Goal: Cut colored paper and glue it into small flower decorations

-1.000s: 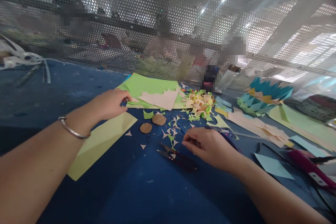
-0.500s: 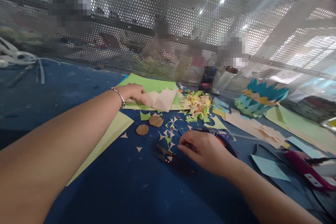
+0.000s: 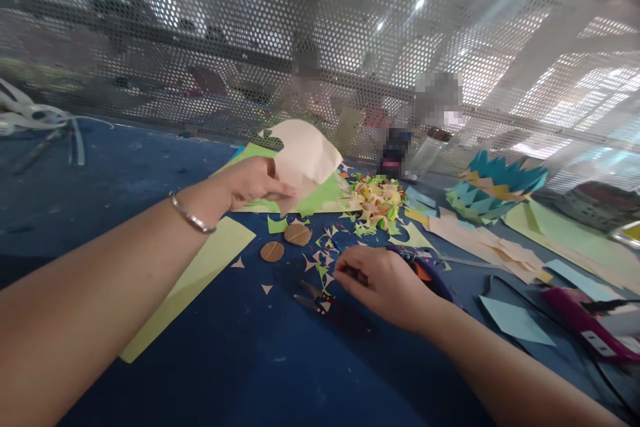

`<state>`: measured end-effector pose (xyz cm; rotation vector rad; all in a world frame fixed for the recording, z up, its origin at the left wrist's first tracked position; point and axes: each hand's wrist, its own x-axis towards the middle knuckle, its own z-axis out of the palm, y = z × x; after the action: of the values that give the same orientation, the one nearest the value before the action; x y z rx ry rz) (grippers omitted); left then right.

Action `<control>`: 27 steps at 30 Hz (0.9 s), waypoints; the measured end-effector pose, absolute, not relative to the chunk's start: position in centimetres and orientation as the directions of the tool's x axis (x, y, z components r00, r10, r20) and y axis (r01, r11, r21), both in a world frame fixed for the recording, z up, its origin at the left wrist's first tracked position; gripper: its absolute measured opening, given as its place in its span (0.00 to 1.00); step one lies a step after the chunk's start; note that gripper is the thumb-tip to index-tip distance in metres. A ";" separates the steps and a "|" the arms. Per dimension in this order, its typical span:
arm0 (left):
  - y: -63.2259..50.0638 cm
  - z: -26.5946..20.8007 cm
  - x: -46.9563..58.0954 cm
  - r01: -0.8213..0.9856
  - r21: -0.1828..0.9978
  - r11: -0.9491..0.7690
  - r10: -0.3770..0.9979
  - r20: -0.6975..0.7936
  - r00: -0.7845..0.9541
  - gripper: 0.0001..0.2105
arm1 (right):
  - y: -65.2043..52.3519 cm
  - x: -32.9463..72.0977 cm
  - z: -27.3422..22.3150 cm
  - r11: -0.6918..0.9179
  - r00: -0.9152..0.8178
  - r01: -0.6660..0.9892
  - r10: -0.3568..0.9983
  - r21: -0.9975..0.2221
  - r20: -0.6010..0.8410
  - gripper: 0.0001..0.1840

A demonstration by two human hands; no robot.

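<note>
My left hand [image 3: 255,183] pinches a pale pink sheet of paper [image 3: 310,150] with a cut-out edge, held up over green paper [image 3: 320,197]. My right hand [image 3: 373,280] is closed low over the table, its fingertips curled; whatever is inside them is hidden. Just left of it lie thread snips [image 3: 320,303] with dark handles and parted blades. Small pink and green paper scraps [image 3: 320,260] are strewn between my hands. Two round cardboard discs [image 3: 298,234] lie beside the scraps. Behind my right hand is a dark blue tool [image 3: 425,263] with an orange part.
A pile of small folded paper pieces [image 3: 379,199] sits at centre back. To the right are a blue-and-green paper crown shape [image 3: 500,187], pink strips [image 3: 475,240] and a magenta power strip [image 3: 590,320] with a black cord. A perforated metal screen [image 3: 240,73] borders the back.
My left hand has lifted the pale pink paper off the green paper and tilted it upright. My right hand has shifted slightly left.
</note>
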<state>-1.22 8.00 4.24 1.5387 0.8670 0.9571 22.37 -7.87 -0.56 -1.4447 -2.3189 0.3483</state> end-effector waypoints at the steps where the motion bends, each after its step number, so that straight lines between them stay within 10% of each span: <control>1: 6.7 4.1 -1.4 0.057 0.992 -0.115 0.886 0.076 0.458 0.12 | -7.7 22.2 -0.5 0.438 -0.394 0.802 0.899 -0.406 0.191 0.07; 10: 1.5 1.5 -1.0 -0.087 0.995 0.054 0.869 -0.003 0.494 0.09 | -5.9 20.5 0.3 0.339 -0.279 0.827 0.940 -0.449 0.197 0.04; 20: 2.5 0.9 -1.7 -0.266 0.956 -0.122 0.941 0.197 0.275 0.06 | -1.0 16.5 -1.1 0.370 -0.333 0.919 0.913 -0.135 0.235 0.12; 27: 2.7 0.7 -1.5 -0.255 0.965 -0.057 0.953 0.129 0.274 0.03 | -3.0 17.6 -0.5 0.432 -0.361 0.875 0.884 -0.221 0.299 0.12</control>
<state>-1.51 2.73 0.75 1.2167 0.7699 1.1650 17.59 -3.04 -0.47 -1.4990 -2.3197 0.0332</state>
